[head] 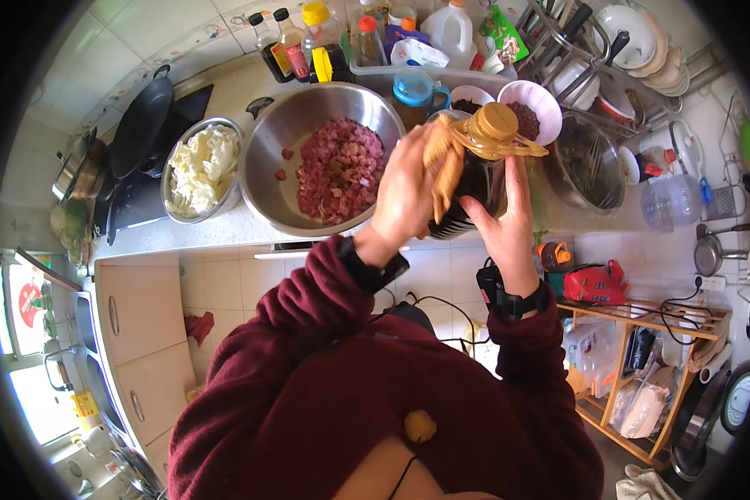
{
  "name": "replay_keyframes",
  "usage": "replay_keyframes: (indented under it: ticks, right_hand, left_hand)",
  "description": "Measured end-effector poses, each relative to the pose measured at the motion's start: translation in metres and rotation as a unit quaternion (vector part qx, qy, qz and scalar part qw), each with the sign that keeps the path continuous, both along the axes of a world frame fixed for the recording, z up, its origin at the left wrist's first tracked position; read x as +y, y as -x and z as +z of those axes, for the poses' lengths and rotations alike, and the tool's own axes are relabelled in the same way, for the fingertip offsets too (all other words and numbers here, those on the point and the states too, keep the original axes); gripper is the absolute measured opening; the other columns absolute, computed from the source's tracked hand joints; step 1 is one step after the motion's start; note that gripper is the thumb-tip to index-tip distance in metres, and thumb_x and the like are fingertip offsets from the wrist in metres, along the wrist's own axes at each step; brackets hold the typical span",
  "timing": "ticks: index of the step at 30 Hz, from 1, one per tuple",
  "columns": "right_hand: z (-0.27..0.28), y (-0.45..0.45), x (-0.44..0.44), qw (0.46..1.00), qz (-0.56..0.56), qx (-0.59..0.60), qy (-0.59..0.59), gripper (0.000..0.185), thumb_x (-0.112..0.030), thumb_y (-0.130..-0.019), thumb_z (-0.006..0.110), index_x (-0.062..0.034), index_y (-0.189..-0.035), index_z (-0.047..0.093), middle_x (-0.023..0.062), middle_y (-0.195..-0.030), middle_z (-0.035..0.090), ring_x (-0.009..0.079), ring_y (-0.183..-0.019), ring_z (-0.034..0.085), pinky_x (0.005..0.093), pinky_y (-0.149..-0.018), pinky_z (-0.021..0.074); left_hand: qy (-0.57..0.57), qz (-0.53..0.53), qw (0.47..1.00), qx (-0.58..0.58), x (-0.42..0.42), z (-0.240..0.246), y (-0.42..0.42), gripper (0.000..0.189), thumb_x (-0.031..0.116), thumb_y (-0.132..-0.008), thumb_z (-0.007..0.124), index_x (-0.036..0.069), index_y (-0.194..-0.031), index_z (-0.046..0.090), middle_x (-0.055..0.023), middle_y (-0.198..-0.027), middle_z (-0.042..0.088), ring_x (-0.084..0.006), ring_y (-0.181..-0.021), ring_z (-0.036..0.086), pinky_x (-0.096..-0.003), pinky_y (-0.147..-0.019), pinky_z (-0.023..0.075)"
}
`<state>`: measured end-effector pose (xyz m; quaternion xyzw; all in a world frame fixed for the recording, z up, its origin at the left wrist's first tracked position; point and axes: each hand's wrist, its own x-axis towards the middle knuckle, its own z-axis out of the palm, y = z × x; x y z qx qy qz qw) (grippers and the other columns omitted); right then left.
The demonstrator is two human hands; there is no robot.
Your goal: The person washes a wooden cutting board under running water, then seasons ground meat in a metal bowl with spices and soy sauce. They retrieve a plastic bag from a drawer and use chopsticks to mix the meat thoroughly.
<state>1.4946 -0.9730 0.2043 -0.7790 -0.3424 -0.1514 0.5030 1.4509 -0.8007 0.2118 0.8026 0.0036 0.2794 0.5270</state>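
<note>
Over the counter's edge I hold a large dark plastic jug (475, 194) with a golden cap and collar, upright. My left hand (403, 190) is at its left side with an orange-tan cloth (445, 165) bunched under the fingers, against the jug. My right hand (509, 219) grips the jug's right side, thumb in front and fingers reaching up to the collar. Just left of the jug stands a wide stainless steel bowl (265, 156) with chopped raw meat (340, 172) in it. Farther left, a smaller metal bowl (233, 199) holds pale chopped cabbage (203, 165).
Behind are sauce bottles (290, 47), a plastic bin (375, 75) of condiments, and a blue-lidded pitcher (412, 90). A pink bowl (553, 106) and a film-covered metal bowl (584, 165) stand to the right. A wok (144, 125) is at the far left; cables (456, 315) hang below.
</note>
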Motion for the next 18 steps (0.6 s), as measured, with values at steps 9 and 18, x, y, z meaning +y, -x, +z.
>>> replay_keyframes:
  ticks: [9,18]
  right_hand:
    - [0.008,0.001,-0.005,0.999,0.004,0.01,0.033,0.085,-0.011,-0.071,0.08,0.0015,-0.142,0.035,0.0234,-0.145,0.038,0.0378,-0.135,0.037,0.0429,-0.11,0.0313]
    - [0.006,-0.005,-0.014,0.997,0.072,0.009,-0.005,0.087,-0.01,-0.073,0.078,0.0021,-0.145,0.031,0.0191,-0.15,0.032,0.0291,-0.14,0.03,0.0373,-0.113,0.0258]
  left_hand:
    - [0.396,-0.211,0.883,0.139,0.033,0.006,-0.049,0.037,0.018,-0.097,0.054,-0.005,-0.126,0.051,-0.0086,-0.113,0.063,-0.0135,-0.101,0.059,-0.0261,-0.087,0.0474]
    - [0.263,-0.268,0.904,0.207,0.036,0.026,-0.057,0.039,0.024,-0.097,0.054,0.0,-0.127,0.054,-0.0104,-0.116,0.063,-0.0167,-0.103,0.06,-0.0294,-0.09,0.0469]
